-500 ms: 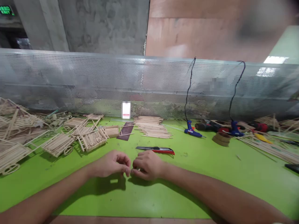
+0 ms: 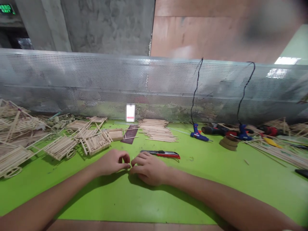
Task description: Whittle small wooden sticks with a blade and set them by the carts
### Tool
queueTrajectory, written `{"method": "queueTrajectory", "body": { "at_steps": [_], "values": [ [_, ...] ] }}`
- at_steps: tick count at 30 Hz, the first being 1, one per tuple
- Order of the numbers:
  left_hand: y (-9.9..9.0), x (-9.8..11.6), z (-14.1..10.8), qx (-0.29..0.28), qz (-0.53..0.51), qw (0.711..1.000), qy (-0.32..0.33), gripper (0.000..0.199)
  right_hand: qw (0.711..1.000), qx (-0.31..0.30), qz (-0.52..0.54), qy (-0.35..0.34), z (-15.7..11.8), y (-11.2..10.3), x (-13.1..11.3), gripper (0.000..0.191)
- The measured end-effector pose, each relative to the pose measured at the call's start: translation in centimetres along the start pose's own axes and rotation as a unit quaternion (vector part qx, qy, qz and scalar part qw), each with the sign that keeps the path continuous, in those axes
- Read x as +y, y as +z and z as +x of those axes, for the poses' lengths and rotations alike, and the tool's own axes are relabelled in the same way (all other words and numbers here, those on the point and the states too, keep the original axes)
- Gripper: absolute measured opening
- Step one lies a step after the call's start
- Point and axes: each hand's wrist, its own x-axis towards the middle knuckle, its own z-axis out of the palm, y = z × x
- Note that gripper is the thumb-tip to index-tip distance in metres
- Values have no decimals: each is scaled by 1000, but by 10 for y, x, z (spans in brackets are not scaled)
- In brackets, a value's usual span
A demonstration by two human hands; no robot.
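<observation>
Table, bright green: left hand and right hand nearly meet, fingers bent. Pale sliver (too small to identify) shows between them; cannot tell whether either grip has it. Utility knife lies just beyond right hand, thin wooden sticks farther back.

Right hand, palm hidden, knife partly behind; black object cropped at right

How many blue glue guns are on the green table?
2. One blue glue gun lies right of the pile of sticks; the other glue gun is farther right, just past the brown roll. The clutter there might hide more.
</observation>
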Motion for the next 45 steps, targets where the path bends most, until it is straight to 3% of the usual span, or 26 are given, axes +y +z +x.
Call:
{"method": "queueTrajectory", "body": {
  "at_steps": [3, 8, 13, 25, 32, 36, 40, 45],
  "values": [
    [4, -6, 1, 3, 43, 998, 55, 36, 999, 4, 17, 29, -2, -1, 2, 37],
    [11, -11, 5, -7, 95, 975, 199, 32, 970, 19, -35, 241, -9, -10, 20, 36],
    [9, -9, 6, -12, 132, 968, 212, 30, 941, -45, -87, 325, -20, -15, 43, 26],
    [1, -13, 4, -15, 121, 974, 190, 23, 946, -61, -94, 303, -24, -11, 53, 22],
    [-2, -12, 4, -14, 115, 978, 175, 19, 948, -61, 2, 313, -23, -16, 45, 17],
    [-5, -14, 3, -1, 102, 980, 172, 19, 974, -33, 42, 218, -24, -20, 37, 18],
    [-3, -16, 4, 5, 78, 982, 174, 19, 993, 36, 45, 103, -22, -16, 20, 21],
    [4, -13, 8, 4, 76, 979, 191, 19, 996, 59, -4, 65, -13, -10, 0, 22]
  ]
}}
